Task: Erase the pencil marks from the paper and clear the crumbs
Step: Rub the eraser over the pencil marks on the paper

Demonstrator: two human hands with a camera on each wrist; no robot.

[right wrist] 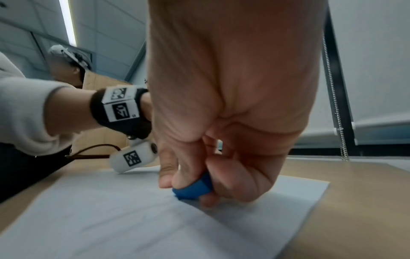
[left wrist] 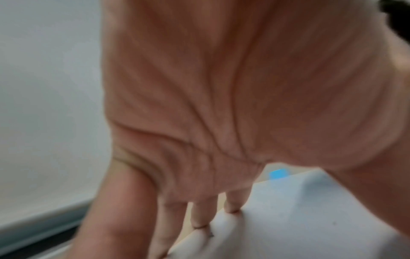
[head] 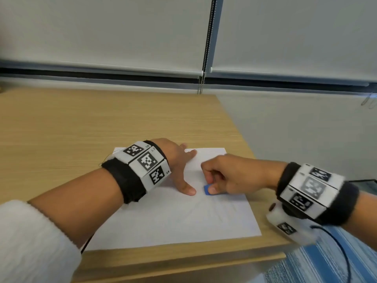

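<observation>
A white sheet of paper (head: 173, 217) lies on the wooden desk (head: 61, 123), with faint grey pencil lines across its middle. My right hand (head: 220, 178) pinches a small blue eraser (head: 207, 190) between thumb and fingers and presses it onto the sheet. In the right wrist view the eraser (right wrist: 195, 188) touches the paper (right wrist: 111, 227) at its lower edge. My left hand (head: 181, 166) lies flat on the sheet just left of the eraser, fingers spread and straight. The left wrist view shows the left hand's fingertips (left wrist: 199, 222) on the paper (left wrist: 310, 219) and the eraser (left wrist: 278, 174) beyond. No crumbs are discernible.
The desk's right edge (head: 244, 144) and front edge (head: 183, 260) run close to the paper. A window blind with a bead chain (head: 207, 45) hangs behind the desk. A blue striped fabric (head: 326, 262) shows below my right wrist.
</observation>
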